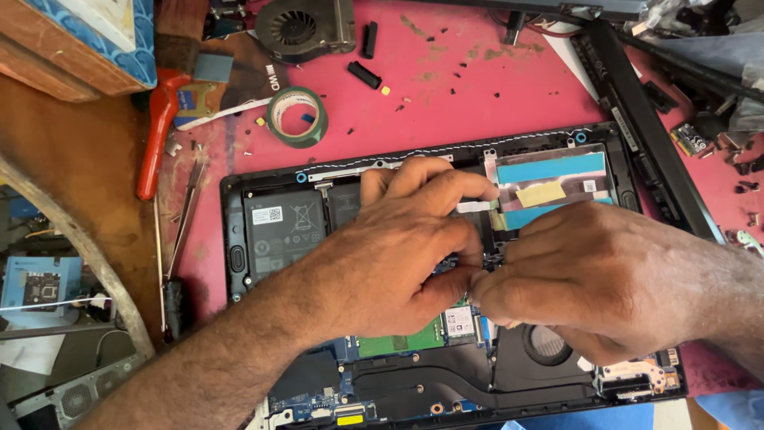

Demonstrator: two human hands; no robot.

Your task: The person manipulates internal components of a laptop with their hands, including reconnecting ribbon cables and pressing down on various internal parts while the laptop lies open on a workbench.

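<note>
From the head camera, both hands work inside an opened laptop (239,207) lying on a red table (477,87). The left hand (398,255) is curled, fingers bent down over the middle of the circuit board (398,344), thumb meeting the right hand (589,279), which is pinched shut on something small at the board; what it grips is hidden. The battery (285,227) lies just left of the left hand, the fan (546,344) under the right wrist. A tape roll (297,116) and screwdriver (179,239) sit well beyond the left hand. A careful job here calls for a gentle, straight pull and a steadied board.
</note>
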